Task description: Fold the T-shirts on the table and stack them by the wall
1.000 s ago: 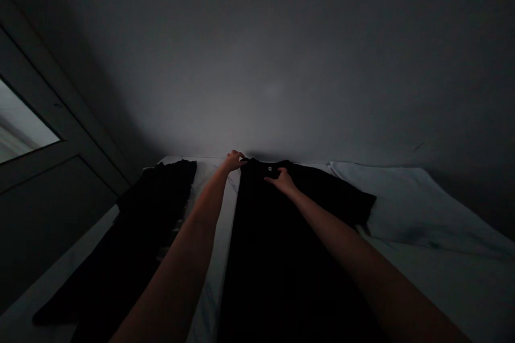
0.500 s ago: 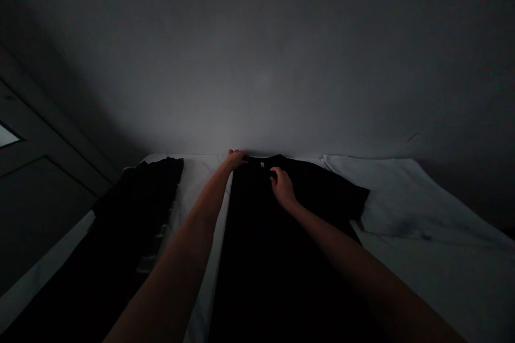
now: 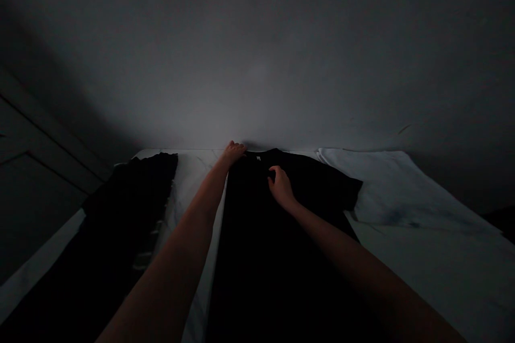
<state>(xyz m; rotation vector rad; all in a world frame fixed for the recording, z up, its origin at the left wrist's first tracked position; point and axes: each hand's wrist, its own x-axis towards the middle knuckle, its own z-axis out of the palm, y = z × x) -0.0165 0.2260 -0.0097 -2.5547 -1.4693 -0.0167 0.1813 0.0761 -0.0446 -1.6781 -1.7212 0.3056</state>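
Observation:
A black T-shirt (image 3: pixel 249 257) lies lengthwise before me, its neck end by the wall, with a small pale label (image 3: pixel 258 158) inside the collar. One short sleeve extends to the right; the left side forms a straight edge, and no sleeve shows there. At the upper left corner of the shirt rests my left hand (image 3: pixel 234 151), its fingers stretched over the fabric edge. My right hand (image 3: pixel 281 186) is over the chest just below the collar, fingers loosely bent and thumb apart from them. Whether it touches the cloth is too dark to tell.
Another dark garment (image 3: pixel 124 214) lies to the left on the pale marbled bedding (image 3: pixel 193 171). A pale pillow (image 3: pixel 386 187) is at the right, partly beside the sleeve. The grey wall (image 3: pixel 257 74) rises directly behind. A panelled door (image 3: pixel 36 182) stands far left.
The camera view has shifted slightly. My left hand's fingers look flatter on the shirt's corner than before. My right hand stays over the chest, and the shirt keeps its shape.

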